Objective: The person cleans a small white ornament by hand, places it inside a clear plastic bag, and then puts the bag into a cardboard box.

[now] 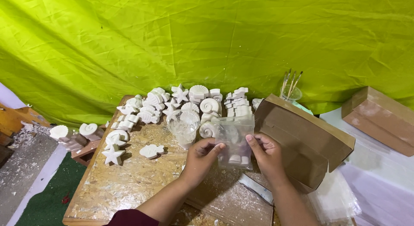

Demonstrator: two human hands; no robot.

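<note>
I am looking down at a chipboard worktop (129, 183) that is carrying a crowd of white plaster shapes. Along its far edge, shells and stars (189, 101) are sitting packed together in rows, reaching from the far left corner toward the middle. A single star (112, 155) and a flat scallop shell (151, 151) are lying apart nearer the left edge. A clear plastic cup (184, 127) is standing just in front of the rows. An open cardboard box (302, 142) is resting over the right side, and a clear plastic sheet (241, 200) is covering the near right part.
</note>
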